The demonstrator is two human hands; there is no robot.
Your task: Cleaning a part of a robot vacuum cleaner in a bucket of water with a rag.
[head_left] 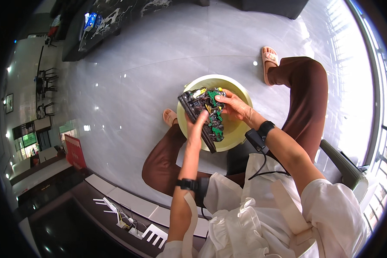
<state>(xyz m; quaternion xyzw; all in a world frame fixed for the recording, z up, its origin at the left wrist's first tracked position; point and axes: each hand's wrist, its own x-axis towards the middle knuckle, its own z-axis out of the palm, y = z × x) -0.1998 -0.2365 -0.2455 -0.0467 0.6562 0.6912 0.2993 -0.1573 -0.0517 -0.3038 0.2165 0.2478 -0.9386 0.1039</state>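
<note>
Over a pale yellow plastic bucket [239, 142], I hold a dark, glossy ornament like a miniature rockery [198, 104]. It has green foliage-like patches, small yellow parts and a long black base along its left side. My left hand [197, 124] grips the base side, its thumb lying over the front and its other fingers hidden behind. My right hand [233, 104] clasps the upper right end, thumb on a green patch. The ornament is tilted and covers much of the bucket's opening. Whether the bucket holds water is hard to tell.
The bucket stands between my legs on a grey tiled floor [154, 77]. A dark marble-patterned table [116, 19] is at the upper left. A cabinet with a white router [111, 204] and cables runs along the lower left. A chair armrest [342, 164] is at my right.
</note>
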